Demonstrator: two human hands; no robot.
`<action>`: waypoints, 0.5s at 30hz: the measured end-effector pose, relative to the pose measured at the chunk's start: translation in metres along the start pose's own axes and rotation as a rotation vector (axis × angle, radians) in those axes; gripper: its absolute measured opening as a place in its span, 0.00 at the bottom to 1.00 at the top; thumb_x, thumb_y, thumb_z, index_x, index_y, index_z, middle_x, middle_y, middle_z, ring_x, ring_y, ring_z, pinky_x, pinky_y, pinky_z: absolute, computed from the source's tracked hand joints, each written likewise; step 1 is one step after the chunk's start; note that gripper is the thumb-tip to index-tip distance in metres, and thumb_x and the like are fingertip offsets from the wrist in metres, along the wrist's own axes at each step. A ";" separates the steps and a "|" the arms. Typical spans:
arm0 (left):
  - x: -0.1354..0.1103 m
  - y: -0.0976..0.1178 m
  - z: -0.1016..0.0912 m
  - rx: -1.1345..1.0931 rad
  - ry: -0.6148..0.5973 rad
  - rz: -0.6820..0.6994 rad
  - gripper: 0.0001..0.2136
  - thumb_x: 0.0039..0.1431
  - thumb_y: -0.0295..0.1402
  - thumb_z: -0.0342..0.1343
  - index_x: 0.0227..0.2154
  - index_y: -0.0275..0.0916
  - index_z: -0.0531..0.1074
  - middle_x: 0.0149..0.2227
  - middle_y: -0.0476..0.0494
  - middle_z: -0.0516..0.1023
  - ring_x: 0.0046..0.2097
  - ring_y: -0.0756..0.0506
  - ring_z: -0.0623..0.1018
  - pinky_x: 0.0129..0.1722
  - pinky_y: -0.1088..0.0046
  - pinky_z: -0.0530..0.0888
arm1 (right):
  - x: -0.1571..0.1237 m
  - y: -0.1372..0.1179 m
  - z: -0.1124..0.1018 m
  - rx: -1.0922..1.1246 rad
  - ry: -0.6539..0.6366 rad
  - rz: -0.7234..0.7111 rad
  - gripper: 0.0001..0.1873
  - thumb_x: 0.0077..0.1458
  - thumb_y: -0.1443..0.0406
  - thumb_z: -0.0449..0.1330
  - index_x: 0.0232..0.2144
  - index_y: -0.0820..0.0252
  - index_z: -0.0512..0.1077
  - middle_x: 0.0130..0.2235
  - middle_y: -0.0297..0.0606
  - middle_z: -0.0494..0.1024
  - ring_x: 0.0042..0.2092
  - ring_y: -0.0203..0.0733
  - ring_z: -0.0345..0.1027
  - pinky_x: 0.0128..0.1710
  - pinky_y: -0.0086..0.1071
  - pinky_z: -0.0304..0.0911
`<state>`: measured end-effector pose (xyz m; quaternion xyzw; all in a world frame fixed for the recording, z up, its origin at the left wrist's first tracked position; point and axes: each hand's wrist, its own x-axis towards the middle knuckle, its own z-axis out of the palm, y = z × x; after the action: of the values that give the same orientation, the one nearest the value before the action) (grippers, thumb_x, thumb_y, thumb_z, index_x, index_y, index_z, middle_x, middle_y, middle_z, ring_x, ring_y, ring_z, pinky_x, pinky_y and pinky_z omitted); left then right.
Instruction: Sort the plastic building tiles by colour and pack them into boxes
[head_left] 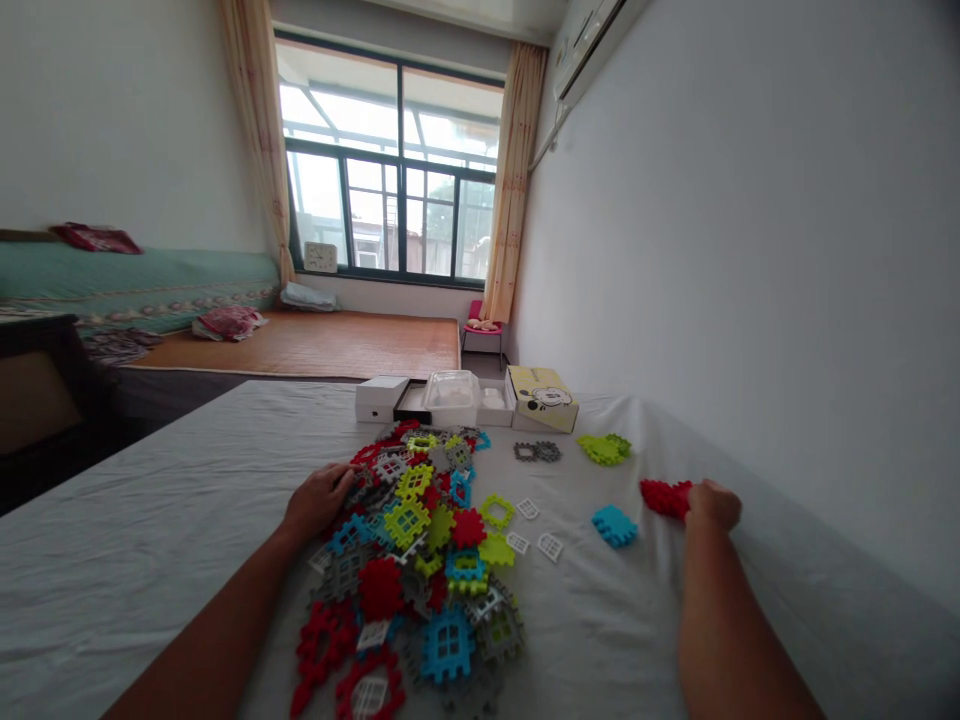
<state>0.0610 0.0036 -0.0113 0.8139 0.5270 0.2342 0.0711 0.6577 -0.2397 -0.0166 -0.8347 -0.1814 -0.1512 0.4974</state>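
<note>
Plastic interlocking building pieces in red, blue, green and grey form a long heap (409, 520) on the cloth-covered table. My left hand (321, 498) rests against the heap's left side; its fingertips meet the pieces, and whether they grip one is hidden. Over at the right, my right hand (714, 505) is closed on red building pieces (665, 497), held just above or on the cloth. Near it lie a blue stack (614, 525) and a green stack (604, 449). Grey pieces (537, 452) sit apart, and small white window pieces (550, 546) lie right of the heap.
Along the table's far edge stand a white box (379, 398), a clear plastic container (451, 396) and a yellow box (542, 398). A wall (787, 300) borders the right side. Beyond the table are a bed (360, 342) and a pink chair (484, 325).
</note>
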 end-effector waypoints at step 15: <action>-0.007 0.010 -0.004 -0.020 0.016 -0.011 0.19 0.62 0.38 0.40 0.43 0.40 0.75 0.47 0.44 0.77 0.48 0.45 0.74 0.46 0.73 0.68 | -0.210 -0.174 0.028 0.305 -1.253 -0.974 0.25 0.50 0.53 0.62 0.50 0.51 0.70 0.44 0.41 0.75 0.46 0.46 0.68 0.47 0.39 0.64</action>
<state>0.0656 -0.0072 -0.0064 0.8084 0.5295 0.2455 0.0766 0.3939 -0.1709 0.0146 -0.5148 -0.7884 0.1715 0.2898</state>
